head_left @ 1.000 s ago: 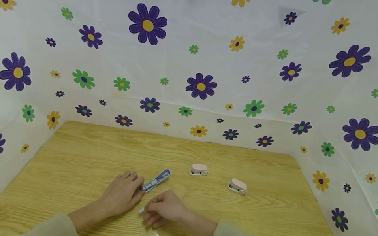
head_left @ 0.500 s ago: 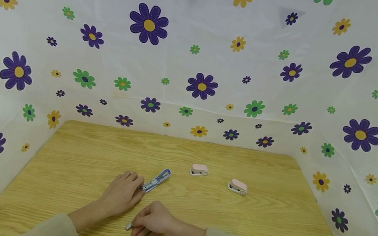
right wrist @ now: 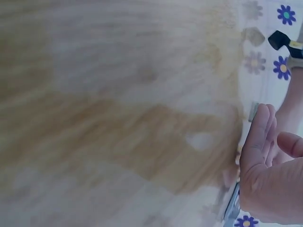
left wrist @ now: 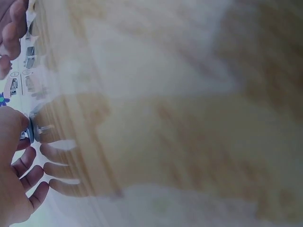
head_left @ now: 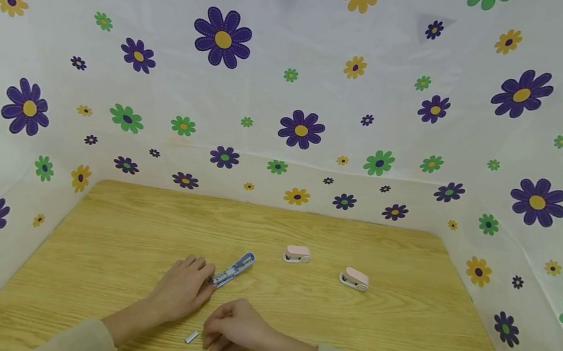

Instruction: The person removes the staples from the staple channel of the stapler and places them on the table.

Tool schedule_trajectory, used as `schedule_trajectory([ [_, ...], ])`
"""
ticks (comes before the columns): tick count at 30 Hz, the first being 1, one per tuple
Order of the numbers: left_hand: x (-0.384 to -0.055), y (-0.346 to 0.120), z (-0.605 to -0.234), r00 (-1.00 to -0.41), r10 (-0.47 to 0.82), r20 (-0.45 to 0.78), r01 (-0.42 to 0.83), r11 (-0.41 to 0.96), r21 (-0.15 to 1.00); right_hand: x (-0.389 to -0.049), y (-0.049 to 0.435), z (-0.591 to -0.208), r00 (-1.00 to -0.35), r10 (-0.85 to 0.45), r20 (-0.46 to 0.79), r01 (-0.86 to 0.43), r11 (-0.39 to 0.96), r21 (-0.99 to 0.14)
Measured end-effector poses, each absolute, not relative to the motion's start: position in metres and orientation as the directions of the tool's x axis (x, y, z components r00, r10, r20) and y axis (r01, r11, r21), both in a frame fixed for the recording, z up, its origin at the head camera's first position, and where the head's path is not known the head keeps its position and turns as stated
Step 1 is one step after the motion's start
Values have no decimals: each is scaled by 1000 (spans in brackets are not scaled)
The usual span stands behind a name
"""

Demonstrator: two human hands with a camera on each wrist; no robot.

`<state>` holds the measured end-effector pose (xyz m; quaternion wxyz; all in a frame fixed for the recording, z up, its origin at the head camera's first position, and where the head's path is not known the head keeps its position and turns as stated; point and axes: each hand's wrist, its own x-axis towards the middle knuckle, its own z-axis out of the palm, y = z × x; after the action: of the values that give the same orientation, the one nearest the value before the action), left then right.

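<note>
A blue stapler (head_left: 234, 270) lies opened out on the table, its metal inside facing up. My left hand (head_left: 182, 287) pinches its near end between thumb and fingers; the left wrist view shows the other fingers of that hand (left wrist: 29, 172) spread beside it. Closer to me, a short silver strip of staples (head_left: 191, 337) rests on the wood. Just right of the strip is my right hand (head_left: 238, 331), fingers loosely bent and holding nothing. In the right wrist view, the fingertips of this hand (right wrist: 262, 156) overlap the strip (right wrist: 254, 111).
Two small pink-and-white staplers (head_left: 297, 254) (head_left: 354, 278) stand on the table (head_left: 400, 327) to the right, beyond my right hand. A white flower-patterned sheet (head_left: 270, 97) rises along the back and both sides of the tabletop.
My right hand carried the strip of staples toward me and to the left, let go of it on the table, then drew slightly right. The left hand and blue stapler stayed put.
</note>
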<state>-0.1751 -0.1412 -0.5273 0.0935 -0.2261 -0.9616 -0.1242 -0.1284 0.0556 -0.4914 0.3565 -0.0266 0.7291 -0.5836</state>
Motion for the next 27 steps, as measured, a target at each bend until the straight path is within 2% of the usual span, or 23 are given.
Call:
schedule_trajectory([
  [7,-175,-142,-529,-876,412,250,462,866,189,-136,78,-484,-772,-467,-431,325,293,-899],
  [15,-175,-143,-529,-864,429,264,480,860,174,-157,118,-476,-813,-496,-306,181,285,-941],
  [21,-174,-144,-528,-853,437,285,494,852,171,-176,148,-472,-867,-473,-155,-26,354,-935],
  [27,-175,-145,-529,-852,438,286,495,853,168,-194,173,-470,-901,-433,32,-260,478,-839],
])
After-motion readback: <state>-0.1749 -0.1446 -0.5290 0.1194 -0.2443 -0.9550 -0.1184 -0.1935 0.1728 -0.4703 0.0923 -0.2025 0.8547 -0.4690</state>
